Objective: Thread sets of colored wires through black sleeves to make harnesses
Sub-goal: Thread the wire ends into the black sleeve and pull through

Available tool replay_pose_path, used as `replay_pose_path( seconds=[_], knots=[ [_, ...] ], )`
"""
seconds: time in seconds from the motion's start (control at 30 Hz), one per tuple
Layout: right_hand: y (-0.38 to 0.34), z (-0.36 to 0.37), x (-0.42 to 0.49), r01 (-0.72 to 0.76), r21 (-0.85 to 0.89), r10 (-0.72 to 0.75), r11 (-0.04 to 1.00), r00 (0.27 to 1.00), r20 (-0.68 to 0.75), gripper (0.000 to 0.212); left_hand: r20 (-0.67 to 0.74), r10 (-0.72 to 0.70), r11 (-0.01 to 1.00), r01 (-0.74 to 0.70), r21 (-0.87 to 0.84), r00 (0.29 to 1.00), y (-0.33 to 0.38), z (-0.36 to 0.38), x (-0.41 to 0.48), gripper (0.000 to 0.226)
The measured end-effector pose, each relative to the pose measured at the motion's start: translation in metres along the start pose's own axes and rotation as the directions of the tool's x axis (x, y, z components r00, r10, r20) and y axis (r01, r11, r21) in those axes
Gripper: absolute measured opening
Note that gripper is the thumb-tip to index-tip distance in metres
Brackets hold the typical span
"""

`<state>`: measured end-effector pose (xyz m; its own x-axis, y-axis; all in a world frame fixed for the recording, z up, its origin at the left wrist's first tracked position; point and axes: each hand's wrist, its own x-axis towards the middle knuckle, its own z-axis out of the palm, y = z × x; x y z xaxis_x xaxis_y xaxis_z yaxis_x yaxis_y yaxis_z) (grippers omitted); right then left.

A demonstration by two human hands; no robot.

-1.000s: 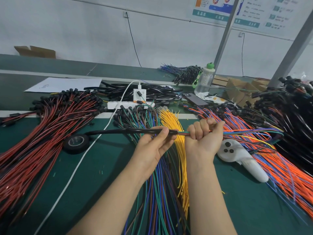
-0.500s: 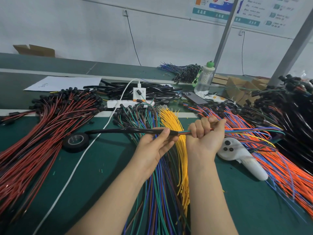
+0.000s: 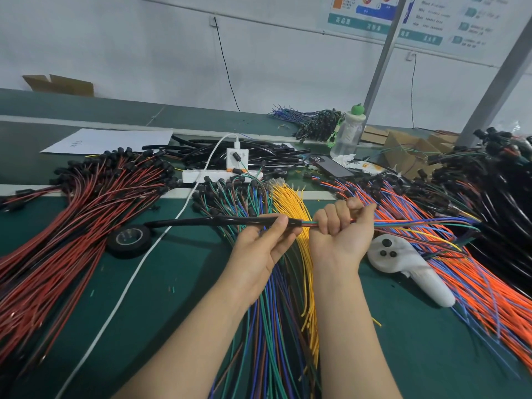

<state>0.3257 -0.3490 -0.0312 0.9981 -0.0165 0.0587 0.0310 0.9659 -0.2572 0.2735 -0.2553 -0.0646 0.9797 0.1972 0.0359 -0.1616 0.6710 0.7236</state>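
A long black sleeve (image 3: 207, 221) runs level above the green table, its left end near the tape roll. My left hand (image 3: 263, 246) pinches the sleeve's right end between thumb and fingers. A bundle of colored wires (image 3: 309, 224) enters that end from the right. My right hand (image 3: 342, 228) grips this bundle in a fist just right of the sleeve mouth. The wires (image 3: 417, 224) trail on to the right over the orange pile.
Red-black wires (image 3: 72, 240) fill the left. Blue-green wires (image 3: 270, 326) and yellow wires (image 3: 290, 205) lie under my arms. Orange-blue wires (image 3: 475, 289) lie right, beside a white controller (image 3: 411, 269). A tape roll (image 3: 129, 240), power strip (image 3: 201, 175), phone (image 3: 331, 167) and bottle (image 3: 347, 133) stand behind.
My right hand has edged slightly left toward the sleeve mouth, so less wire shows between the hands. The left hand keeps its hold.
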Motion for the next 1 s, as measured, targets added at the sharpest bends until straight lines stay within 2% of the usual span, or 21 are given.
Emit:
replay_pose_path(
  seconds=[0.2, 0.27, 0.3, 0.33, 0.4, 0.47, 0.5, 0.57, 0.6, 0.67, 0.73, 0.8, 0.9, 1.0],
  knots=[
    [0.002, 0.001, -0.001, 0.029, -0.076, -0.031, 0.997, 0.999, -0.017, 0.049, 0.056, -0.019, 0.999, 0.017, 0.042, 0.998, -0.004, 0.005, -0.004, 0.008],
    [0.009, 0.002, -0.001, 0.035, -0.141, -0.039, 0.989, 0.999, -0.025, 0.051, 0.038, -0.004, 1.0, 0.003, 0.022, 0.999, -0.003, 0.006, -0.003, 0.009],
    [0.014, 0.002, 0.0, 0.039, -0.227, -0.045, 0.973, 0.999, -0.024, 0.054, 0.02, 0.021, 0.999, -0.022, 0.028, 1.0, -0.002, 0.006, -0.002, 0.009],
    [0.019, 0.002, -0.001, 0.042, -0.372, -0.05, 0.927, 0.999, -0.012, 0.057, 0.011, 0.059, 0.997, -0.06, 0.049, 0.998, 0.0, 0.006, -0.001, 0.009],
    [0.032, 0.001, -0.006, 0.009, -0.643, 0.019, 0.766, 0.999, 0.036, 0.065, 0.032, 0.167, 0.973, -0.17, 0.153, 0.985, 0.005, 0.007, 0.002, 0.009],
    [0.041, 0.001, -0.011, -0.087, -0.72, 0.212, 0.688, 0.974, 0.086, 0.065, 0.059, 0.268, 0.909, -0.273, 0.314, 0.962, 0.012, 0.008, 0.002, 0.011],
    [0.043, 0.002, -0.012, -0.112, -0.726, 0.274, 0.679, 0.956, 0.109, 0.061, 0.063, 0.302, 0.879, -0.303, 0.369, 0.951, 0.015, 0.009, 0.003, 0.011],
    [0.038, 0.007, -0.011, -0.129, -0.688, 0.278, 0.714, 0.954, 0.11, 0.045, 0.044, 0.342, 0.857, -0.331, 0.396, 0.939, 0.028, 0.009, 0.003, 0.011],
    [0.03, 0.008, -0.007, -0.132, -0.615, 0.231, 0.778, 0.969, 0.084, 0.039, 0.016, 0.354, 0.864, -0.334, 0.377, 0.935, 0.036, 0.006, 0.003, 0.011],
    [0.009, 0.009, 0.003, -0.112, -0.36, 0.13, 0.926, 0.991, 0.025, 0.032, -0.041, 0.355, 0.888, -0.323, 0.328, 0.934, 0.055, -0.002, 0.004, 0.01],
    [-0.007, 0.01, 0.008, -0.101, -0.24, 0.099, 0.966, 0.995, -0.022, 0.037, -0.049, 0.313, 0.91, -0.285, 0.3, 0.948, 0.065, -0.008, 0.002, 0.008],
    [-0.001, 0.015, 0.006, -0.074, -0.326, 0.057, 0.943, 0.996, -0.062, 0.04, -0.035, 0.263, 0.923, -0.241, 0.3, 0.964, 0.061, -0.004, 0.002, 0.007],
    [0.032, 0.022, -0.003, -0.061, -0.517, 0.01, 0.854, 0.995, -0.1, 0.042, -0.009, 0.24, 0.917, -0.224, 0.329, 0.971, 0.041, 0.013, 0.005, 0.009],
    [0.037, 0.024, -0.003, -0.176, -0.479, 0.131, 0.86, 0.983, -0.125, 0.041, -0.007, 0.214, 0.938, -0.203, 0.28, 0.977, 0.038, 0.015, 0.007, 0.009]
  ],
)
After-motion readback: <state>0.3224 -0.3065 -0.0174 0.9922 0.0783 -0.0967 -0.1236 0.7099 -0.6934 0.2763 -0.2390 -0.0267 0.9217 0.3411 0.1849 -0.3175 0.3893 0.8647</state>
